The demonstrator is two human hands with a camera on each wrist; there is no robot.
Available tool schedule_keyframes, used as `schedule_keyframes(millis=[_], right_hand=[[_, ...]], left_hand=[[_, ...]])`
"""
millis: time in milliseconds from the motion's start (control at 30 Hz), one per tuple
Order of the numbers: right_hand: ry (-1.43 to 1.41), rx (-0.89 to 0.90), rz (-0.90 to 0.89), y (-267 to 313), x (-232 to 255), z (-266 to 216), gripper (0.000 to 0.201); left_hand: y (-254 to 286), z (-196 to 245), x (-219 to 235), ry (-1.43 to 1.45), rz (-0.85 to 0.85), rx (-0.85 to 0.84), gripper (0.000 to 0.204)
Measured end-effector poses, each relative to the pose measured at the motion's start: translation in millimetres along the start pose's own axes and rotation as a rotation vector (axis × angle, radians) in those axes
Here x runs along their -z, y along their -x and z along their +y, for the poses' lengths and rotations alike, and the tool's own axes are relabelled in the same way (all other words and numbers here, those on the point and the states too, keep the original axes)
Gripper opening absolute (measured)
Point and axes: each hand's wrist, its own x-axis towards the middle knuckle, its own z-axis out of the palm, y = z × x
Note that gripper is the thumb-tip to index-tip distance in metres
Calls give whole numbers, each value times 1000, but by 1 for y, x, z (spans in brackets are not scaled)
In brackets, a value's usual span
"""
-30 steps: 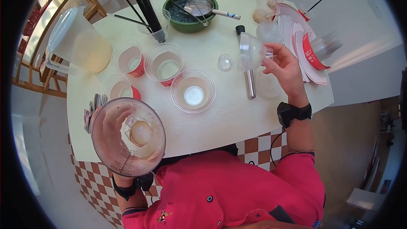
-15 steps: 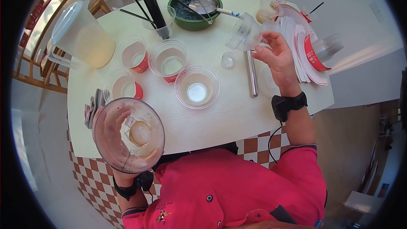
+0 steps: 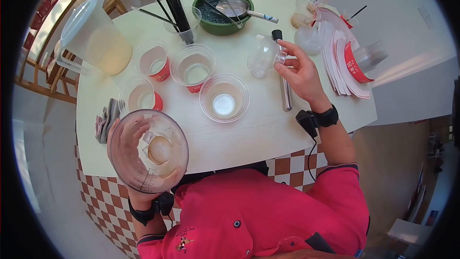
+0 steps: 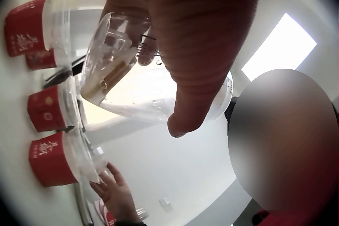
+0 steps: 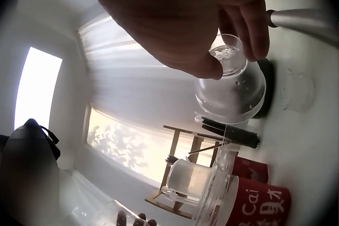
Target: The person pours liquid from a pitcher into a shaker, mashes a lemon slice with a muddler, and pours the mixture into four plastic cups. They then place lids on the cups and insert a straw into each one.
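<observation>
1. While the right hand (image 3: 304,74) pinches the clear dome (image 3: 261,53) by its narrow neck, fingers at one end only, the dome looks raised over the counter (image 3: 225,146), beside the steel rod (image 3: 286,95).
2. Risk: thin, slick plastic; a loose pinch could let it swivel or drop. Low sideways travel could clip the front cup (image 3: 224,98).
3. Axis runs roughly sideways, near level: wide end toward the person's left, neck toward the right palm.
4. Left hand (image 4: 204,40): fingers curled round the clear jug (image 3: 148,151), a little tan liquid inside. Too much tilt could spill it.
5. Further out: straws (image 3: 176,7), green bowl (image 3: 220,29), lidded pitcher (image 3: 98,43).
</observation>
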Motion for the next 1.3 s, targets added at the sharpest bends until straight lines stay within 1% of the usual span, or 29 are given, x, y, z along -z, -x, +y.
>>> schedule_keyframes(millis=[100,200,367,467,667,767,867,900,967,1033,1067,1100,1167,1300], right_hand=[[64,14,-15,4,0,-1,61],[173,35,-38,6,-2,-10,69],[328,47,-115,7,-4,-15,85],[416,91,-130,7,-5,-16,90],[568,89,-177,6,-8,-28,94],[660,138,-199,3,-6,-27,95],[677,155,-185,1,-5,-26,85],[682,145,-174,0,-5,-28,74],[692,128,-152,-2,-5,-34,54],[692,91,-193,-7,2,-30,39],[692,72,-214,-9,4,-28,32],[681,96,-218,-11,5,-28,29],[661,144,-226,-11,7,-29,23],[622,147,-168,-10,6,-25,24]], left_hand=[[-2,4,-3,47,37,10,117],[-1,3,-7,151,49,68,119],[1,2,-8,158,47,51,122],[4,1,-7,169,56,52,123],[3,0,-9,184,73,44,123],[3,0,-11,199,85,47,122],[4,-1,-10,167,68,55,121],[4,-1,-8,147,57,57,121],[-1,2,-2,13,2,14,120],[-1,3,-3,24,14,28,119],[2,2,-9,103,55,62,119],[3,2,-12,181,96,97,119],[4,1,-13,178,100,109,119],[8,-2,-12,189,111,117,119]])
